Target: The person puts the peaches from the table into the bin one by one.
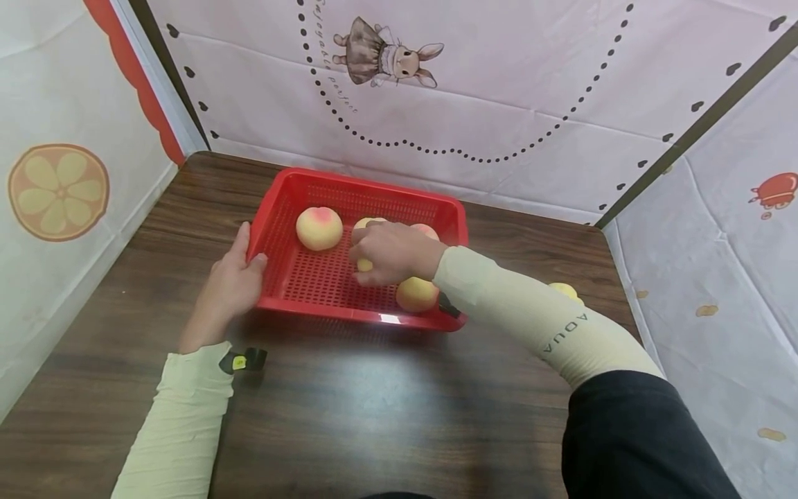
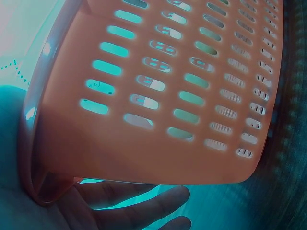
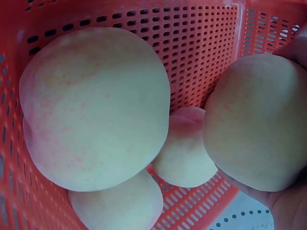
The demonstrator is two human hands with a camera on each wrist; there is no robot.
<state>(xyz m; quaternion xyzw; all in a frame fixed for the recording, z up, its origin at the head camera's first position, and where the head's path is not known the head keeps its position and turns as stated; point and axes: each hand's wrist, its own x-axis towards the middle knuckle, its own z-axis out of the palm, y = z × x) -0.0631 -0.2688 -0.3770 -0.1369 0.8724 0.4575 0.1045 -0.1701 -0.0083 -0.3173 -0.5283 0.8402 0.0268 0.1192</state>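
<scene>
A red perforated plastic basket (image 1: 330, 310) sits on the table with several yellow-pink peaches in it. My left hand (image 1: 233, 281) grips its left rim, and in the left wrist view its fingers (image 2: 153, 206) reach past the basket's outer wall. Inside the basket, my right hand (image 1: 395, 253) holds a peach (image 3: 256, 122), mostly covered by the hand in the head view. One peach (image 1: 319, 229) rests to the left of that hand. Another peach (image 1: 416, 294) is at the front right, and one more (image 1: 426, 231) shows partly behind the right wrist.
A yellow object (image 1: 566, 290), partly hidden by the right sleeve, lies on the table at the right. The dark wood table (image 1: 374, 416) is bordered by printed white cloth walls (image 1: 499, 83) at the back and both sides.
</scene>
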